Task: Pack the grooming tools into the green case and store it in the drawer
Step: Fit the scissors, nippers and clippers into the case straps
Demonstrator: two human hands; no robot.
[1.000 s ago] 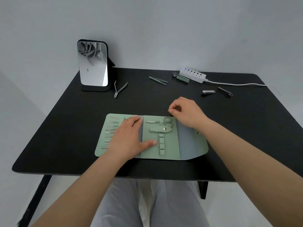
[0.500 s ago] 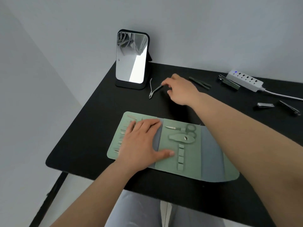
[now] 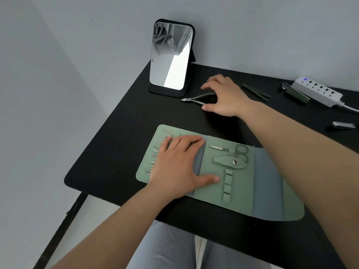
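My left hand [image 3: 177, 162] lies flat, fingers straight, on the open green case [image 3: 240, 183]. Farther back, the cuticle nippers [image 3: 196, 99] point left, handles running right under my right hand [image 3: 223, 96], whose curled fingers close around them.

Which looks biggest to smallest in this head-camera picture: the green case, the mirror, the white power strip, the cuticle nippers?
1. green case, though it lies nearest the camera
2. mirror
3. white power strip
4. cuticle nippers, partly hidden under the right hand
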